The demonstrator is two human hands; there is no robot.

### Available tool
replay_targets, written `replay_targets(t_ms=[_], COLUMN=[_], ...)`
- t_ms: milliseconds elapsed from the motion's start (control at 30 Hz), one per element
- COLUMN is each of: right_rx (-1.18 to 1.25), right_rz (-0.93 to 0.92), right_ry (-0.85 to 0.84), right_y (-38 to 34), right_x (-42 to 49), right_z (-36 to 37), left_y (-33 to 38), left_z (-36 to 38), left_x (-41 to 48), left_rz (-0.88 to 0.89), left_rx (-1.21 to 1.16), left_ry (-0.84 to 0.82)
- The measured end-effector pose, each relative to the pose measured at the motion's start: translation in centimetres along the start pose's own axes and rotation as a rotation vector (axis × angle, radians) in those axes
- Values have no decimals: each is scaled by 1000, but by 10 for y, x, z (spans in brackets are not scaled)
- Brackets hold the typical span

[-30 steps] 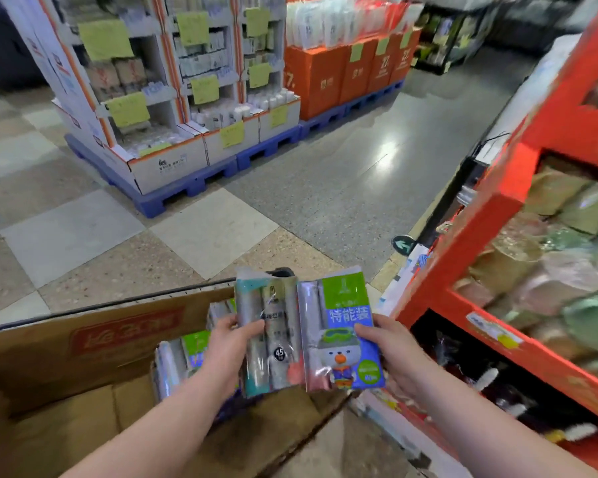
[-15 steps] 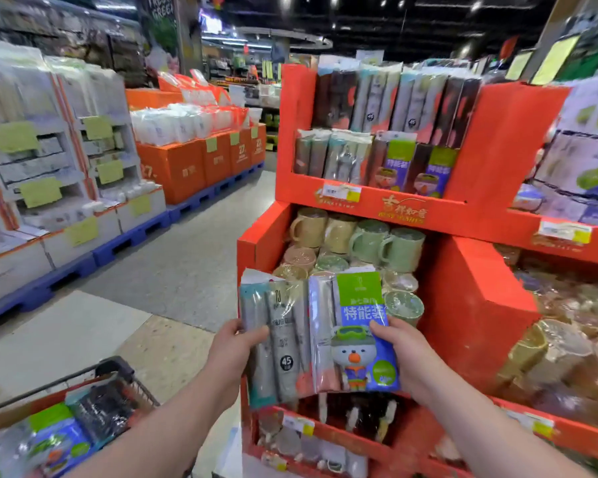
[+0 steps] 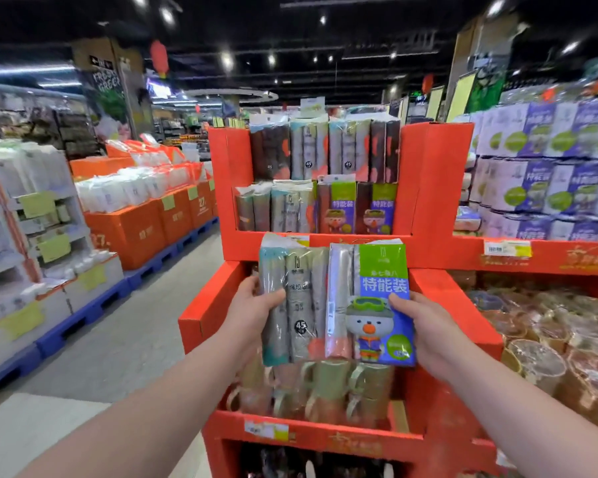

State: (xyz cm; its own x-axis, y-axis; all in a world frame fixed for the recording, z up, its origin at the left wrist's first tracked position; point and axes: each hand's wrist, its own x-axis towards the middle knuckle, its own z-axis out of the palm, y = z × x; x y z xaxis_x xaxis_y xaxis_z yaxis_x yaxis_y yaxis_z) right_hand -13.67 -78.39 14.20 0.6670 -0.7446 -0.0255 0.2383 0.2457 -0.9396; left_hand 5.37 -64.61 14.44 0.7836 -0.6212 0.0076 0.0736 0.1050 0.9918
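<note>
The person is standing at a red display stand (image 3: 432, 188) and is holding a pack of rolls (image 3: 304, 305) up in front of it with both hands. The left hand (image 3: 252, 312) is gripping the pack's left edge, thumb lying across the front and the other fingers curled out of sight behind. The right hand (image 3: 428, 326) is gripping the right edge the same way, its thumb pressing on the blue label (image 3: 384, 288) beside the cartoon figure. The pack is being held upright and facing the person, in the air, below the top shelf and above the row of mugs (image 3: 325, 388) on the lower shelf. More packs of the same kind (image 3: 325, 150) are standing two rows high on that top shelf. Orange boxes (image 3: 142, 229) are lining the aisle off to the left, and blue and white boxes (image 3: 549, 174) are stacked to the right of the stand.
</note>
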Motion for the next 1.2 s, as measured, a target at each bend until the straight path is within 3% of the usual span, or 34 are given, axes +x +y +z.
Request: replay_targets(t_ms=[400, 667, 833, 1000, 1200], right_rx=[-24, -34, -57, -64, -78], right_rz=[-191, -228, -264, -249, -244], right_ry=[119, 199, 163, 110, 65], right_y=[-49, -52, -62, -69, -69], right_x=[117, 158, 178, 204, 250], right_z=[38, 45, 46, 45, 44], left_y=[78, 81, 75, 64, 42], left_z=[17, 33, 49, 50, 51], left_x=[171, 262, 285, 299, 302], left_rz=[254, 255, 247, 272, 192], left_rx=[-18, -26, -25, 56, 332], left_ry=[-136, -158, -149, -76, -4])
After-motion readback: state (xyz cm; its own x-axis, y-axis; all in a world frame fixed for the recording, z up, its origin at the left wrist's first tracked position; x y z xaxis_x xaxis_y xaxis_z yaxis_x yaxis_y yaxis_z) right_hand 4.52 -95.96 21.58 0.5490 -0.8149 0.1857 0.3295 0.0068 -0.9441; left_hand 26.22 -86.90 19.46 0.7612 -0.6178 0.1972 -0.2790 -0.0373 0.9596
